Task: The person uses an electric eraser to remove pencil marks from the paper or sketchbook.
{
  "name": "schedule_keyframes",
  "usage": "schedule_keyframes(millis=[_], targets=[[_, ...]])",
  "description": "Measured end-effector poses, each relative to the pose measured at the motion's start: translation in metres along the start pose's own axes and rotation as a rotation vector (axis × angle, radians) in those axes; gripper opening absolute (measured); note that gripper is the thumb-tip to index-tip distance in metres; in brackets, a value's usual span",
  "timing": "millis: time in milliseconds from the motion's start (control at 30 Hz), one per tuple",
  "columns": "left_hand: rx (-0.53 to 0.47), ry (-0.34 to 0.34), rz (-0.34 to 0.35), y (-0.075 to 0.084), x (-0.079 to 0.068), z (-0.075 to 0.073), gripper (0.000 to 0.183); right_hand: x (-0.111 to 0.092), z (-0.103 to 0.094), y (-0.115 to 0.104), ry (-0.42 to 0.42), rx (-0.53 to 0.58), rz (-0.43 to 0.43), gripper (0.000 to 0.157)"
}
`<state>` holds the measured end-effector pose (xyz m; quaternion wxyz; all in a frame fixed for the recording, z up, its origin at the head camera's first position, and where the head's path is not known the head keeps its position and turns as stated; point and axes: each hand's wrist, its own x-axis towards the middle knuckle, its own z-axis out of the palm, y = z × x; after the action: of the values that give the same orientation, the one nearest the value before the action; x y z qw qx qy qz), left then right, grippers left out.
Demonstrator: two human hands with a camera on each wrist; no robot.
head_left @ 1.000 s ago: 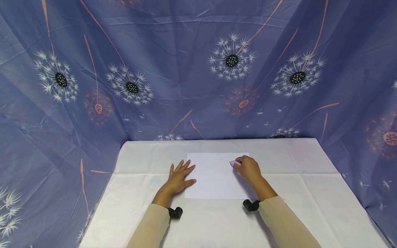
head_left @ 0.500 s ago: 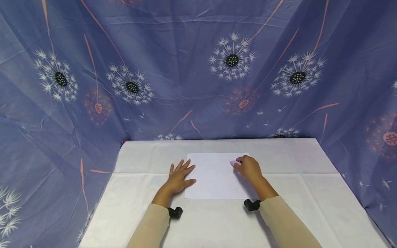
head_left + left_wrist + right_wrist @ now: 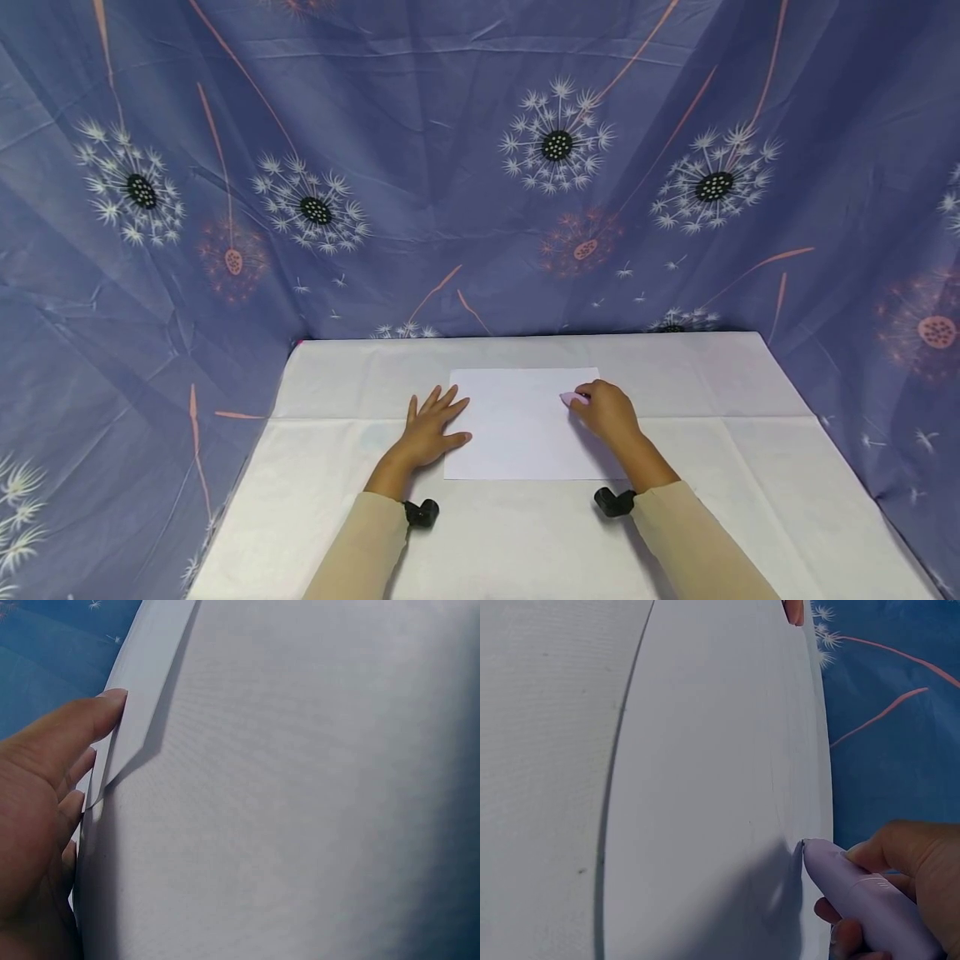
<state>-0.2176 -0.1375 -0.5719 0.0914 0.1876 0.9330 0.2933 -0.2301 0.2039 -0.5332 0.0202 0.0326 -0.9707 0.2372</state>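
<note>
A white sheet of paper (image 3: 517,433) lies flat on the white-covered table. My left hand (image 3: 427,433) rests on its left side with fingers spread; the left wrist view shows the thumb (image 3: 101,712) at the paper's edge. Near the sheet's upper right, my right hand (image 3: 611,412) grips a stubby lilac utility knife (image 3: 573,399), pinched between thumb and fingers. In the right wrist view the knife's small dark tip meets the paper, where faint thin lines show. The hand's shadow falls over part of the sheet.
White cloth (image 3: 510,542) with fold creases covers the table. A blue curtain (image 3: 435,167) with dandelion prints hangs behind and at both sides. Each wrist wears a small black camera (image 3: 422,513) beside a beige sleeve (image 3: 360,546).
My right hand has shifted slightly to the right and toward me with the utility knife. The left hand stays in place on the paper. The head view has turned a little.
</note>
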Motion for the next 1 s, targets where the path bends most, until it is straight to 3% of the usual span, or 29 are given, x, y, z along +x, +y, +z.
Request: schedule_keyframes(millis=[333, 1000], targets=[[-0.003, 0.007, 0.012, -0.001, 0.000, 0.000, 0.067, -0.002, -0.002, -0.001, 0.006, 0.005, -0.010, 0.027], [-0.013, 0.004, 0.008, 0.002, -0.001, -0.001, 0.066, 0.012, 0.004, -0.005, -0.011, 0.024, -0.003, 0.033]])
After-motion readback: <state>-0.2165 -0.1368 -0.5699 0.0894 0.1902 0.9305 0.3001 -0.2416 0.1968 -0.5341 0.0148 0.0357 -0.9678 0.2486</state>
